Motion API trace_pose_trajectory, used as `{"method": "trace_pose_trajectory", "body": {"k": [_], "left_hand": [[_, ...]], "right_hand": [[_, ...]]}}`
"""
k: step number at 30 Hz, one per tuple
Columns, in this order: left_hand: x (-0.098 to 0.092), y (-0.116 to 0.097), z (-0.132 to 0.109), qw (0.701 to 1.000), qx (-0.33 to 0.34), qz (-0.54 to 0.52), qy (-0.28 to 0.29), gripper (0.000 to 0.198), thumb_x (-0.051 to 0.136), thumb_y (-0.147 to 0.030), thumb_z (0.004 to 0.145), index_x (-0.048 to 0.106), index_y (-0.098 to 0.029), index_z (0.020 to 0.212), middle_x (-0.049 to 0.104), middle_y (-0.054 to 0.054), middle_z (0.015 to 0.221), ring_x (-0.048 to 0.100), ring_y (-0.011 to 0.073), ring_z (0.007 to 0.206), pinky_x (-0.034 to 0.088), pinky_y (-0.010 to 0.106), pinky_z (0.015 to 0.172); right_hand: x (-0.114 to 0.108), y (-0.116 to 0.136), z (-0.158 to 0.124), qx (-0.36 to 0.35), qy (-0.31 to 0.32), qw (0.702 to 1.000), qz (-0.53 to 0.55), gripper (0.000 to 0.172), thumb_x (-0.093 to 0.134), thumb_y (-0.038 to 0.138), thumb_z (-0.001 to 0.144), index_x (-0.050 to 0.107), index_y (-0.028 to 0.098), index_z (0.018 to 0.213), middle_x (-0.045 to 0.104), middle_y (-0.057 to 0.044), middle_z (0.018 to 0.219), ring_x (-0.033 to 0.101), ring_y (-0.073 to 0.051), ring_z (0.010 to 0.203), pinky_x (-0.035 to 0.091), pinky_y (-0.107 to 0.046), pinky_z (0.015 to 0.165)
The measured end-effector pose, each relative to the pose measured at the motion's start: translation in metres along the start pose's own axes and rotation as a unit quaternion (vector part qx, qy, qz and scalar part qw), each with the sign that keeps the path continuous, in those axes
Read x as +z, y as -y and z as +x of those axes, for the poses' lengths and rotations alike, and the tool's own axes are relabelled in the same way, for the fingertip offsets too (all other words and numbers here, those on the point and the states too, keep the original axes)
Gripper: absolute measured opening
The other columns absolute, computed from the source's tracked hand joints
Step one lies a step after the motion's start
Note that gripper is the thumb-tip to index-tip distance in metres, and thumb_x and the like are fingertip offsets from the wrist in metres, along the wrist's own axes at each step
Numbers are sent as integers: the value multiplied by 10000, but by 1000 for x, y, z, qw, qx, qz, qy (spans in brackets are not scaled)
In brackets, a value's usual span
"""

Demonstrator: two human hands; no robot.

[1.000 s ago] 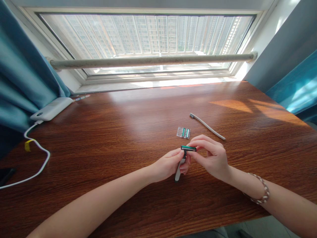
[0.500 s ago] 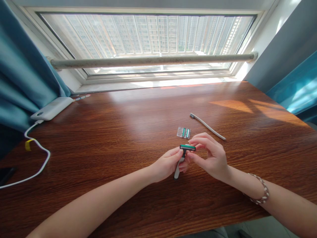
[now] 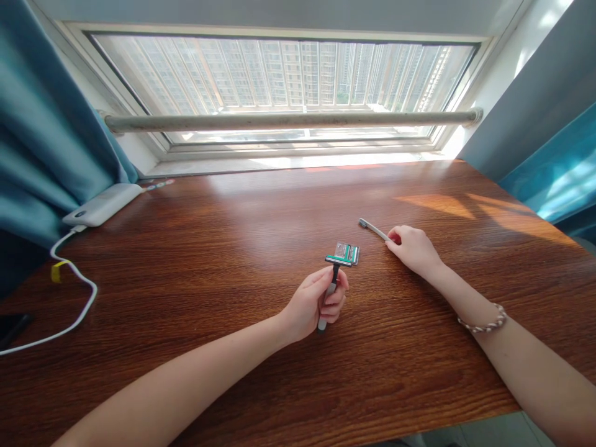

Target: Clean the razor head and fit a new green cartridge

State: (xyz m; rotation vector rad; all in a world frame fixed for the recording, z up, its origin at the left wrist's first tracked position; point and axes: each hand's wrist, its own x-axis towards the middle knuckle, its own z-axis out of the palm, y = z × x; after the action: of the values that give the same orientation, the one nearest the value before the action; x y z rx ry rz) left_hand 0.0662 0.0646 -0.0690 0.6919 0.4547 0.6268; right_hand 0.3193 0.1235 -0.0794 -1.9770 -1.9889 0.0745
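Observation:
My left hand [image 3: 313, 302] is wrapped round the grey handle of a razor [image 3: 338, 261], its green-striped head pointing up and away from me. Just behind the razor head lies a clear plastic case [image 3: 347, 251] with green and white blade cartridges, partly covered by the razor in this view. To the right, my right hand [image 3: 414, 251] has its thumb and fingers closed on the handle of a toothbrush [image 3: 374, 230]. The grey bristle end sticks out to the left, while the handle's other end is hidden under the hand.
A white power bank [image 3: 103, 205] with a white cable [image 3: 88, 298] sits at the far left beside the blue curtain [image 3: 51, 105]. A dark object [image 3: 13, 328] lies at the left edge. The wooden table [image 3: 209, 248] meets a window with a pipe [image 3: 298, 121] across it.
My right hand has left the razor and moved right and away from me to grasp the toothbrush. My left hand still holds the razor, now slightly farther left.

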Motion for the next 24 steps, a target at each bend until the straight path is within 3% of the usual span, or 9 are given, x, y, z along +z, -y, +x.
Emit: {"method": "trace_pose_trajectory", "body": {"k": [2,4,7,10,13,18,24], "left_hand": [[0,1,0,1000,7,-2,1,236,388,-384,855,460,-168,792,255,-62,518,202,37,394,137,149,364],[-1,2,0,1000,19,-3,-4,237,376,-378,861,455,-167,787,258,-63,516,205,36,392,134,151,365],[-3,4,-1,999,46,-1,-25,237,360,-377,870,445,-171,789,271,-63,517,216,33,393,139,154,372],[-5,7,-2,996,78,13,-41,249,345,-383,877,449,-168,806,285,-62,523,231,31,401,149,158,383],[-6,9,-3,992,107,32,-52,257,346,-387,879,453,-162,814,288,-62,528,232,30,408,157,161,389],[-7,8,-3,989,126,43,-64,267,360,-409,870,453,-163,817,290,-64,527,224,32,407,162,162,386],[-5,7,-3,990,118,40,-70,268,365,-415,867,445,-166,810,287,-65,527,221,31,404,154,162,387]], "right_hand": [[-5,8,-4,-28,-33,999,21,42,549,193,731,584,173,720,580,-25,715,559,-153,642,440,-272,616],[-14,19,-11,-99,-108,987,70,55,545,161,747,575,163,793,577,-24,767,554,-120,620,449,-238,593],[-27,32,-25,-255,-224,936,93,199,572,116,755,590,185,941,598,-33,865,570,-102,654,462,-204,579],[-36,38,-36,-346,-290,889,76,415,618,45,713,576,222,1086,627,-41,913,594,-124,725,483,-216,622],[-40,41,-40,-388,-281,873,93,490,617,7,700,564,243,1127,653,-33,905,604,-133,722,501,-231,618],[-40,40,-39,-422,-249,868,80,446,617,58,728,582,305,1097,671,-10,878,610,-139,717,515,-247,591],[-40,43,-40,-387,-242,885,95,429,598,81,759,567,313,1118,671,-7,890,620,-137,704,512,-248,589]]}}
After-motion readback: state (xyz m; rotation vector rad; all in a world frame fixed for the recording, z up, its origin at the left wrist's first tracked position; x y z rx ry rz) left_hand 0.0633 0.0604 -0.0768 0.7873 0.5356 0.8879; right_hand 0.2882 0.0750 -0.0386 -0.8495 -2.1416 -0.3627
